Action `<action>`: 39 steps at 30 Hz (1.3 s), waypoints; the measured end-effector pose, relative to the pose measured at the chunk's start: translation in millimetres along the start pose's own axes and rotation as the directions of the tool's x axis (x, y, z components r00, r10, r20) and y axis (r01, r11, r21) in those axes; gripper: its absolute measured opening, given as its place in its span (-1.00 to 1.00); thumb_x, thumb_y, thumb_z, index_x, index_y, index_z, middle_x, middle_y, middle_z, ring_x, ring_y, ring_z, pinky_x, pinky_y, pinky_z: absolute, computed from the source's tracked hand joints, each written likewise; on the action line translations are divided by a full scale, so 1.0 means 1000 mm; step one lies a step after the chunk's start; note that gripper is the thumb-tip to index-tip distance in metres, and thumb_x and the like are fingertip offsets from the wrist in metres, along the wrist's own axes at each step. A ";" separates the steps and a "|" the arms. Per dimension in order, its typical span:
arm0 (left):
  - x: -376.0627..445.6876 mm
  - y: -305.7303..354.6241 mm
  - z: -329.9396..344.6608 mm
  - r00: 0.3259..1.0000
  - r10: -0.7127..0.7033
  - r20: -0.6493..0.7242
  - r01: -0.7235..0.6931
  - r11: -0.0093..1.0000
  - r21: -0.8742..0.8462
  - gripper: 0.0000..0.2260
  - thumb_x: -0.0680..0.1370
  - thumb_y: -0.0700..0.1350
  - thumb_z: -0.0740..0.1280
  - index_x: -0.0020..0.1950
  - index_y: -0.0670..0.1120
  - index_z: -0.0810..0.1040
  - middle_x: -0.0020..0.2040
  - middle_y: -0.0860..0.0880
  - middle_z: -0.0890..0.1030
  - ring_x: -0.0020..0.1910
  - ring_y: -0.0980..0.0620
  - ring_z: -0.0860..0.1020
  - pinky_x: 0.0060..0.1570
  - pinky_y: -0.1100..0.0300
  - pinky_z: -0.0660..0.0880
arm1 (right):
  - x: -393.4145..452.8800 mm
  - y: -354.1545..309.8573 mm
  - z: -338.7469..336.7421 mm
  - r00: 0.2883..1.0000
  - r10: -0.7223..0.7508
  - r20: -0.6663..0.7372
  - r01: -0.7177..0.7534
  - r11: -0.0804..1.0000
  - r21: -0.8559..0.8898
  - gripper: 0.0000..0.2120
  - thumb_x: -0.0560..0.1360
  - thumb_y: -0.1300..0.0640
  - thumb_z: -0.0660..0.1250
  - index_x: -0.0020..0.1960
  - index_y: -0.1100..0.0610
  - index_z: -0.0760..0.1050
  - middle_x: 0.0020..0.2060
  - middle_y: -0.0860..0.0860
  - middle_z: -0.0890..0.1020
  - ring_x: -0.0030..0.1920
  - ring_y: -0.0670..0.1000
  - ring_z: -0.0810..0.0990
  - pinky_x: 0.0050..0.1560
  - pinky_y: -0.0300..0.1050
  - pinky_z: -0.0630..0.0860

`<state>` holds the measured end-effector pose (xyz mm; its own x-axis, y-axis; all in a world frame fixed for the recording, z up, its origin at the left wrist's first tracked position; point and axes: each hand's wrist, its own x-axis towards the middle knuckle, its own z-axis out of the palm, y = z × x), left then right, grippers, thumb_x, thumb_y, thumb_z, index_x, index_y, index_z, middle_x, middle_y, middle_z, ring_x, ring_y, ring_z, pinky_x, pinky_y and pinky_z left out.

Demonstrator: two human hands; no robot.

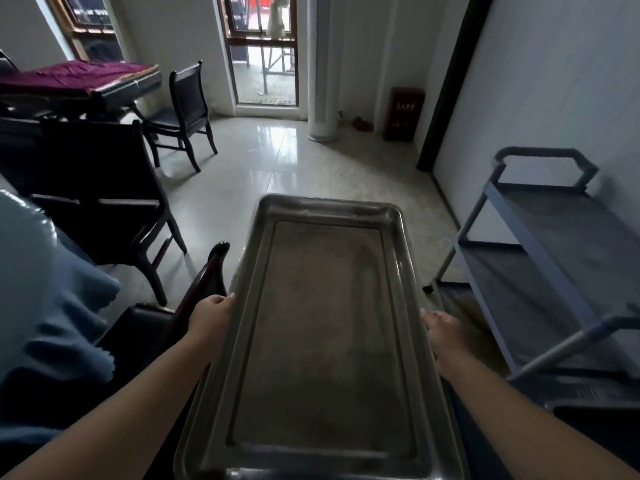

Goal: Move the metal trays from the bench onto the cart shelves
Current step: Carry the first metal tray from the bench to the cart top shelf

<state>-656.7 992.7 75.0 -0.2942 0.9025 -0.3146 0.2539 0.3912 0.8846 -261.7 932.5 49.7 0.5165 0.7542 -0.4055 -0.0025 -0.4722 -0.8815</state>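
Note:
A long rectangular metal tray (318, 334) is held level in front of me, its short end pointing away. My left hand (209, 318) grips its left rim and my right hand (445, 332) grips its right rim, about midway along. The tray is bare inside. To the right stands a grey cart (540, 258) with a handle at its far end; its top shelf and the shelf below hold nothing that I can see.
Dark wooden chairs (104, 209) stand at the left, one arm close to my left hand. A blue cloth (52, 323) lies at the lower left. Ahead is glossy tiled floor (277, 161), a glass door and a white column.

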 end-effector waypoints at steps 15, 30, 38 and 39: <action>0.209 0.146 0.173 0.989 0.076 0.126 -0.102 0.972 0.214 -0.68 0.62 0.01 0.31 -0.10 -0.22 0.65 -0.16 -0.22 0.68 -0.15 -0.18 0.62 -0.06 -0.04 0.56 | 0.231 -0.084 0.002 0.981 0.011 -0.192 0.002 0.998 0.064 -0.75 0.53 0.00 0.34 -0.23 0.14 0.58 -0.38 0.08 0.62 -0.31 0.09 0.57 -0.24 -0.02 0.49; 0.324 0.297 0.476 0.856 0.163 0.490 -0.356 0.874 0.331 -0.72 0.57 0.04 0.29 -0.20 -0.10 0.64 -0.24 -0.09 0.67 -0.19 -0.11 0.61 -0.12 0.02 0.53 | 0.386 -0.113 -0.134 0.794 0.142 -0.591 -0.022 0.978 0.205 -0.85 0.53 0.12 0.36 -0.19 0.14 0.58 -0.28 0.10 0.61 -0.20 0.07 0.52 -0.07 0.02 0.46; 0.352 0.363 0.667 0.586 0.188 0.788 -0.588 0.768 0.254 -0.67 0.61 -0.06 0.28 -0.30 -0.18 0.56 -0.34 -0.15 0.56 -0.29 -0.11 0.52 -0.27 0.06 0.39 | 0.409 -0.101 -0.184 0.545 0.341 -0.766 -0.030 0.921 0.389 -0.74 0.54 0.12 0.34 -0.23 0.28 0.51 -0.33 0.26 0.51 -0.27 0.16 0.48 -0.22 0.07 0.39; 0.351 0.370 0.686 0.548 0.180 0.817 -0.611 0.753 0.244 -0.66 0.62 -0.07 0.28 -0.31 -0.20 0.54 -0.36 -0.16 0.54 -0.31 -0.10 0.49 -0.30 0.08 0.34 | 0.409 -0.099 -0.187 0.512 0.369 -0.775 -0.029 0.910 0.414 -0.72 0.54 0.08 0.35 -0.21 0.28 0.53 -0.31 0.27 0.53 -0.27 0.18 0.51 -0.24 0.07 0.42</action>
<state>-34.2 1578.2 55.8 0.6375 0.7121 -0.2940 0.5954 -0.2132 0.7746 110.4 1202.5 16.8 0.9276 -0.1418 -0.3457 -0.3720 -0.2626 -0.8903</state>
